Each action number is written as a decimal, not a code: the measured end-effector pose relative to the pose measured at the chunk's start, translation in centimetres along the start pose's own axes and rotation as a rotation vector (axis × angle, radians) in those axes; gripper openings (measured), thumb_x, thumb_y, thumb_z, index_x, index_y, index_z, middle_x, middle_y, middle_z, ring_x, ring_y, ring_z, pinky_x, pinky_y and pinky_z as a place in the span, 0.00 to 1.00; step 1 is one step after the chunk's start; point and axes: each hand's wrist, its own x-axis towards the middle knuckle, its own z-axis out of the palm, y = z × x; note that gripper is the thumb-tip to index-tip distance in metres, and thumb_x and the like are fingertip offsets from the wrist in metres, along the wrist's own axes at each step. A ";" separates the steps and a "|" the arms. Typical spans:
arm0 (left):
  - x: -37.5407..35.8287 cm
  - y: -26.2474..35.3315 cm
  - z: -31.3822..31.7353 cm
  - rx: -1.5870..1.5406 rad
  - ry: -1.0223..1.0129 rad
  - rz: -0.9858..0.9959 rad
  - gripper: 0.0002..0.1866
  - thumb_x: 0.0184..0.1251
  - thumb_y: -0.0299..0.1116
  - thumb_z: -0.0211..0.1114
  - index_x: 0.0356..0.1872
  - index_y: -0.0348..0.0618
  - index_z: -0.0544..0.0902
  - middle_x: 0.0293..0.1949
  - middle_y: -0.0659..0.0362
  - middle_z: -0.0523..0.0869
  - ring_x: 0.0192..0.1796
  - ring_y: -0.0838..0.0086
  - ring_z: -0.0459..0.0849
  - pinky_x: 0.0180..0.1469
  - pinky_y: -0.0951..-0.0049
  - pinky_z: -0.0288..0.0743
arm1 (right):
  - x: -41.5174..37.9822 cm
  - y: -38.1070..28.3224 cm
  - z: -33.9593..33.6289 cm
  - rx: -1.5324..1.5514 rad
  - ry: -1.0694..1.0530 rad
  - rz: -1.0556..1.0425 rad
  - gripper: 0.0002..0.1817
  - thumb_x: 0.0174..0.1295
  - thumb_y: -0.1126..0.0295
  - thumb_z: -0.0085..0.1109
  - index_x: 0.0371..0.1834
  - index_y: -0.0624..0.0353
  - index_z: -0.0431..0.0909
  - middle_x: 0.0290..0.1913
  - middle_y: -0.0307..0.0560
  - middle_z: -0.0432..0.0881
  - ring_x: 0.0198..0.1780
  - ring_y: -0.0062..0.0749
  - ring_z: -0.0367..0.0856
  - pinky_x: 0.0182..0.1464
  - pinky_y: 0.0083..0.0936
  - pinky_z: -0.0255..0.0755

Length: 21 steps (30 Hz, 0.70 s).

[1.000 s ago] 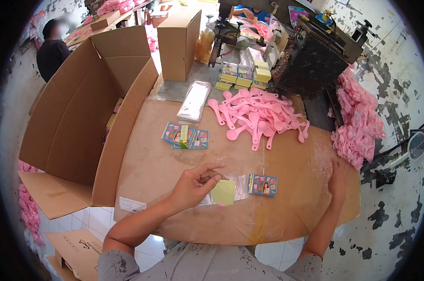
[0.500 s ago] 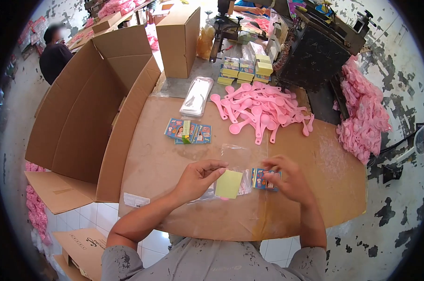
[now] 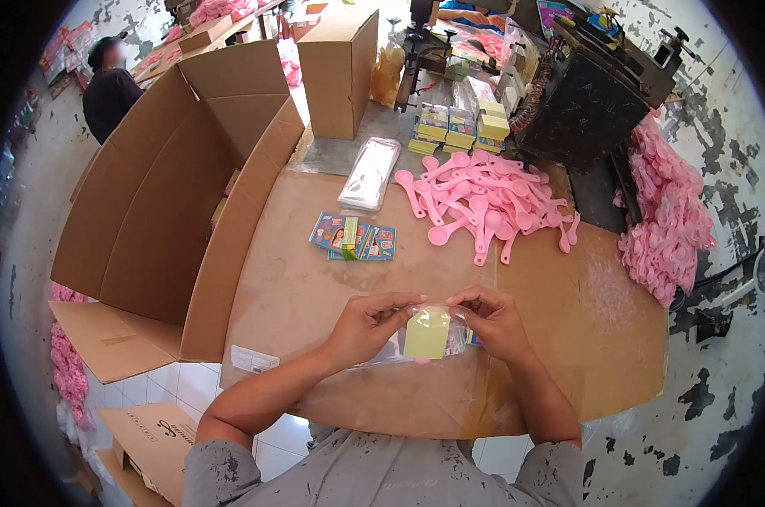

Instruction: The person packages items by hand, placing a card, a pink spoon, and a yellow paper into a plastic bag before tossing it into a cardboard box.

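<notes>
My left hand (image 3: 372, 328) is closed in a pinch on the upper left of a clear plastic bag (image 3: 457, 340). My right hand (image 3: 494, 323) pinches the same bag at its upper right corner. Between the hands, a pale yellow-green card (image 3: 425, 335) shows upright through the shiny film. A bit of pink (image 3: 422, 362) peeks out beneath the card's lower edge. Blue printed cards (image 3: 473, 338) lie mostly hidden behind my right hand. Farther up the cardboard-covered table (image 3: 298, 279) sit more blue printed cards (image 3: 374, 242), with a yellow-green bundle on top.
Pink plastic spoons (image 3: 492, 203) lie heaped beyond my hands. To their left is a stack of clear bags (image 3: 370, 175); behind stand card stacks (image 3: 458, 127). A large open carton (image 3: 146, 220) borders the table's left side. A black machine (image 3: 581, 110) stands back right. One person (image 3: 110, 89) is far left.
My right hand has moved left from over the blue cards and now grips the bag's corner. The loose bag film beyond the card has come down around it. The view has shifted slightly.
</notes>
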 end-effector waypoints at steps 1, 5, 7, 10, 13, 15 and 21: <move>0.2 0.0 -0.2 0.010 -0.017 0.023 0.14 0.82 0.27 0.64 0.62 0.37 0.88 0.53 0.57 0.93 0.51 0.78 0.90 0.54 0.73 0.87 | 0.0 0.3 -0.3 -0.011 -0.008 -0.013 0.08 0.69 0.83 0.65 0.49 0.66 0.88 0.49 0.42 0.87 0.47 0.20 0.83 0.50 0.21 0.76; 0.4 -0.6 -1.1 0.038 -0.071 -0.073 0.13 0.80 0.21 0.64 0.60 0.33 0.88 0.54 0.53 0.92 0.54 0.75 0.89 0.57 0.72 0.85 | 0.0 0.3 -1.1 -0.083 -0.067 -0.040 0.10 0.68 0.85 0.63 0.49 0.66 0.90 0.51 0.44 0.86 0.48 0.22 0.84 0.50 0.22 0.77; 0.5 -0.1 -1.0 -0.028 -0.076 -0.048 0.14 0.80 0.21 0.64 0.60 0.33 0.87 0.54 0.53 0.92 0.54 0.75 0.89 0.58 0.72 0.85 | 0.0 0.1 -1.4 -0.109 -0.090 -0.045 0.11 0.68 0.85 0.63 0.48 0.65 0.91 0.52 0.45 0.86 0.49 0.23 0.84 0.50 0.23 0.77; 0.5 0.0 -1.0 -0.140 -0.075 -0.089 0.13 0.79 0.21 0.64 0.60 0.32 0.87 0.53 0.53 0.92 0.55 0.75 0.89 0.59 0.71 0.85 | -0.1 0.2 -1.8 -0.125 -0.099 -0.047 0.10 0.68 0.83 0.65 0.48 0.65 0.91 0.52 0.45 0.86 0.50 0.24 0.84 0.51 0.23 0.78; 0.5 -0.5 -0.8 -0.184 -0.048 -0.136 0.13 0.79 0.22 0.65 0.59 0.31 0.87 0.52 0.53 0.92 0.54 0.75 0.89 0.58 0.72 0.85 | -0.2 0.0 -1.7 -0.170 -0.106 -0.030 0.09 0.68 0.82 0.66 0.48 0.64 0.91 0.53 0.46 0.86 0.50 0.25 0.84 0.53 0.23 0.79; 0.5 -0.7 -0.7 -0.151 -0.046 -0.153 0.13 0.80 0.22 0.65 0.60 0.31 0.86 0.51 0.54 0.92 0.53 0.76 0.90 0.58 0.74 0.86 | -0.3 -0.4 -1.3 -0.197 -0.100 -0.022 0.09 0.68 0.82 0.67 0.48 0.64 0.91 0.53 0.46 0.86 0.50 0.25 0.85 0.54 0.23 0.79; 0.5 0.0 -0.5 -0.095 -0.059 -0.151 0.14 0.80 0.24 0.66 0.61 0.32 0.85 0.51 0.55 0.92 0.51 0.77 0.90 0.55 0.78 0.85 | 0.0 1.2 -1.3 -0.126 -0.044 -0.045 0.16 0.70 0.79 0.67 0.60 0.65 0.85 0.48 0.40 0.86 0.46 0.20 0.83 0.49 0.21 0.77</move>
